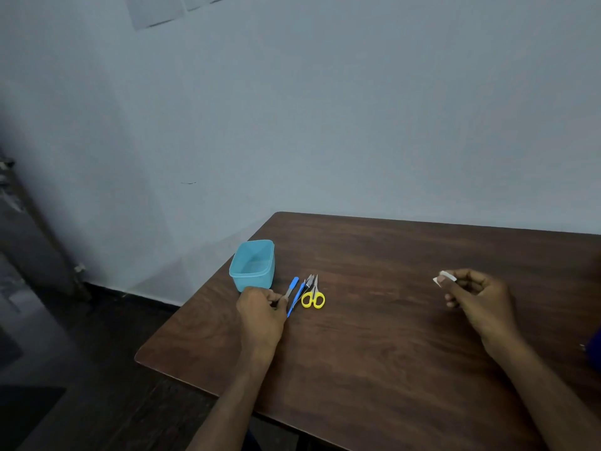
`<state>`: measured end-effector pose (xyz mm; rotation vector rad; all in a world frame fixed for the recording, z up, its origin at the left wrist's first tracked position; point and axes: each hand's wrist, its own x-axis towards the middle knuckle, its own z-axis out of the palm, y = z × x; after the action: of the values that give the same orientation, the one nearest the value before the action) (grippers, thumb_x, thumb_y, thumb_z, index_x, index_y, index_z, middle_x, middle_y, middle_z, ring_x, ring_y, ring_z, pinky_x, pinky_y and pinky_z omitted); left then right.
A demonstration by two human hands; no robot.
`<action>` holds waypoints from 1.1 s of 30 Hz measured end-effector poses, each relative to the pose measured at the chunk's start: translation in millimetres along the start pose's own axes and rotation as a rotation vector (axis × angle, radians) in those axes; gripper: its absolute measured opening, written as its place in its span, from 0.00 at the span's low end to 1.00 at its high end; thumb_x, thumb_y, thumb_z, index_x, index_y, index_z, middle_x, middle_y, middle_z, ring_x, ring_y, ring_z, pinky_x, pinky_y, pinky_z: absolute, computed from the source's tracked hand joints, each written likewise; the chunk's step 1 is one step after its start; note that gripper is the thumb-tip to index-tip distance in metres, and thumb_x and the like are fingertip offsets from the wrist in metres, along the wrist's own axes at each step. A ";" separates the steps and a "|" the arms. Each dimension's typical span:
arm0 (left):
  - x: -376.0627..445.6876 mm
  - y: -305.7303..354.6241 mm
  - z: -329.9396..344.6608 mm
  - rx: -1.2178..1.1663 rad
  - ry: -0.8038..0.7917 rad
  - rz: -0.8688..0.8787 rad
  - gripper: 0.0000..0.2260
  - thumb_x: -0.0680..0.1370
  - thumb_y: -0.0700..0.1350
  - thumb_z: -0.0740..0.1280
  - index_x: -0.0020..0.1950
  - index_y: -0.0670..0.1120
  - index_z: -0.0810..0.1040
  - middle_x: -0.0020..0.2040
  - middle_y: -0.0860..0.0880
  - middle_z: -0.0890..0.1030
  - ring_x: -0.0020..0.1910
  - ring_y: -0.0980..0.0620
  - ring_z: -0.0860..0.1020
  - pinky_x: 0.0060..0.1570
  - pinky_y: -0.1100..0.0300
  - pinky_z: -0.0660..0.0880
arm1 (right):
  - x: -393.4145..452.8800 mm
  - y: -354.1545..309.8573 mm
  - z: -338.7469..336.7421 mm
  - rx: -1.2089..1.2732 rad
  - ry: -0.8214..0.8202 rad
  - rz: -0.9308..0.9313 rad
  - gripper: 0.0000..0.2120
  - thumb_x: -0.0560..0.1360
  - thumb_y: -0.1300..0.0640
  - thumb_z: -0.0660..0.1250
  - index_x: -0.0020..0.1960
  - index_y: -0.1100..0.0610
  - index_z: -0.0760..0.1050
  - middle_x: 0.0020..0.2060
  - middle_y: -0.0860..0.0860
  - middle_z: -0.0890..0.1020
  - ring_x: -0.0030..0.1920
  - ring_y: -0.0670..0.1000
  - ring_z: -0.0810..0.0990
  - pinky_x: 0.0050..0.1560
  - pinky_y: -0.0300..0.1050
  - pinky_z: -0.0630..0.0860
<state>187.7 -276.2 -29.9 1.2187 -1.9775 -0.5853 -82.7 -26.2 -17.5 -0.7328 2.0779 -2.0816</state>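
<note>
A light blue plastic box [253, 265] stands open and empty near the left edge of the brown wooden table [374, 320]. Just in front of it my left hand [260, 312] pinches the metal end of a thin tool with a blue tip [291, 288]. Beside that tool lie a blue pen-like stick [296, 301], a dark tweezer-like tool [309, 283] and small scissors with yellow handles [313, 296]. Far to the right my right hand [478, 296] hovers above the table and pinches a small white piece [443, 277] between thumb and forefinger.
A pale wall rises right behind the table's far edge. Dark floor and a dim piece of furniture [29, 242] lie to the left. Something blue [595, 346] shows at the right frame edge.
</note>
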 end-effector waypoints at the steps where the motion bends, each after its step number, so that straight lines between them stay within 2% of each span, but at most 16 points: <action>1: 1.7 -0.9 0.2 -0.004 0.007 -0.011 0.05 0.77 0.41 0.80 0.51 0.44 0.91 0.43 0.50 0.88 0.35 0.61 0.79 0.35 0.76 0.67 | 0.1 -0.6 0.2 0.001 0.001 -0.001 0.05 0.75 0.61 0.79 0.50 0.54 0.87 0.37 0.56 0.86 0.32 0.49 0.80 0.32 0.32 0.78; 3: 5.1 -3.4 0.5 -0.004 0.008 -0.014 0.03 0.77 0.41 0.79 0.50 0.44 0.91 0.43 0.51 0.88 0.37 0.60 0.80 0.37 0.76 0.68 | -0.1 -1.7 0.2 -0.007 0.004 -0.004 0.05 0.75 0.61 0.79 0.50 0.54 0.87 0.37 0.56 0.86 0.33 0.51 0.80 0.31 0.31 0.78; 6: 4.9 -3.7 2.2 0.042 0.000 0.013 0.03 0.78 0.42 0.78 0.48 0.42 0.89 0.42 0.51 0.86 0.40 0.57 0.79 0.40 0.67 0.71 | -1.2 -3.1 0.6 -0.017 -0.002 -0.005 0.05 0.75 0.59 0.79 0.49 0.52 0.87 0.37 0.55 0.86 0.33 0.49 0.80 0.32 0.32 0.78; 8: 1.9 -2.2 3.6 0.090 0.001 0.026 0.04 0.80 0.43 0.75 0.49 0.43 0.88 0.45 0.51 0.83 0.42 0.57 0.75 0.40 0.68 0.68 | -1.5 -3.6 0.8 -0.010 -0.008 -0.009 0.05 0.75 0.60 0.79 0.49 0.53 0.87 0.37 0.55 0.86 0.30 0.46 0.80 0.32 0.32 0.78; 10: 1.7 -4.9 4.7 0.097 -0.002 0.034 0.04 0.82 0.43 0.73 0.50 0.45 0.87 0.48 0.51 0.83 0.42 0.59 0.74 0.42 0.68 0.70 | -1.6 -2.9 1.0 -0.008 -0.011 -0.014 0.05 0.75 0.61 0.79 0.50 0.54 0.87 0.38 0.55 0.86 0.28 0.42 0.79 0.31 0.32 0.78; 12: 4.2 -7.0 5.1 0.003 0.021 0.058 0.06 0.84 0.42 0.71 0.51 0.46 0.88 0.49 0.52 0.84 0.45 0.58 0.78 0.45 0.64 0.76 | -0.8 -1.3 1.0 -0.006 -0.007 -0.015 0.05 0.76 0.61 0.79 0.50 0.55 0.87 0.38 0.56 0.86 0.28 0.41 0.79 0.31 0.32 0.78; 13: 4.7 -4.7 4.3 -0.076 0.042 0.056 0.06 0.84 0.43 0.70 0.52 0.47 0.87 0.49 0.52 0.84 0.46 0.57 0.80 0.45 0.63 0.76 | -0.4 -1.4 1.4 0.005 -0.006 -0.015 0.05 0.76 0.62 0.79 0.50 0.55 0.86 0.38 0.57 0.85 0.27 0.41 0.79 0.31 0.31 0.77; 16: 1.7 16.4 4.7 -0.324 0.054 0.017 0.07 0.86 0.46 0.67 0.53 0.48 0.84 0.44 0.53 0.84 0.42 0.51 0.84 0.39 0.65 0.74 | 1.9 -2.5 4.4 0.028 -0.020 -0.016 0.04 0.76 0.62 0.78 0.50 0.58 0.86 0.36 0.56 0.84 0.27 0.40 0.78 0.30 0.32 0.77; 20: -11.9 59.3 35.9 -0.559 -0.168 0.081 0.06 0.83 0.40 0.71 0.48 0.49 0.85 0.39 0.54 0.87 0.32 0.58 0.82 0.33 0.60 0.82 | 3.8 -1.9 9.0 0.047 -0.051 0.002 0.02 0.76 0.63 0.78 0.48 0.58 0.86 0.34 0.54 0.84 0.28 0.43 0.78 0.31 0.36 0.78; 23: -18.9 93.5 71.6 -0.649 -0.383 0.128 0.07 0.81 0.36 0.73 0.46 0.47 0.86 0.37 0.52 0.87 0.31 0.59 0.80 0.30 0.61 0.80 | 5.1 -1.8 12.2 0.110 -0.068 0.033 0.03 0.76 0.64 0.78 0.49 0.59 0.85 0.35 0.53 0.85 0.30 0.44 0.79 0.32 0.36 0.77; 26: -10.6 125.0 99.5 -0.652 -0.551 0.207 0.04 0.81 0.41 0.75 0.50 0.50 0.87 0.38 0.53 0.88 0.34 0.59 0.81 0.30 0.62 0.78 | 9.3 -0.8 11.5 0.191 -0.030 0.057 0.07 0.76 0.65 0.77 0.52 0.58 0.85 0.37 0.54 0.86 0.30 0.46 0.79 0.32 0.35 0.77; 29: 5.1 141.9 116.4 -0.565 -0.584 0.349 0.04 0.81 0.44 0.76 0.49 0.54 0.88 0.41 0.56 0.89 0.38 0.61 0.83 0.37 0.65 0.78 | 14.0 2.5 10.6 0.214 -0.005 0.047 0.11 0.77 0.65 0.77 0.58 0.59 0.83 0.38 0.56 0.85 0.30 0.46 0.79 0.33 0.37 0.77; 33: 12.4 139.7 136.9 -0.485 -0.599 0.463 0.06 0.80 0.46 0.76 0.44 0.50 0.90 0.47 0.59 0.90 0.47 0.63 0.86 0.47 0.68 0.78 | 22.8 12.0 5.9 0.179 0.052 0.037 0.16 0.77 0.63 0.77 0.63 0.60 0.81 0.36 0.51 0.85 0.31 0.46 0.79 0.36 0.38 0.78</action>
<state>-0.6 -224.1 -14.8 0.2784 -2.2949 -1.1888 -103.3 -41.5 -23.6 -0.6159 1.8821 -2.2512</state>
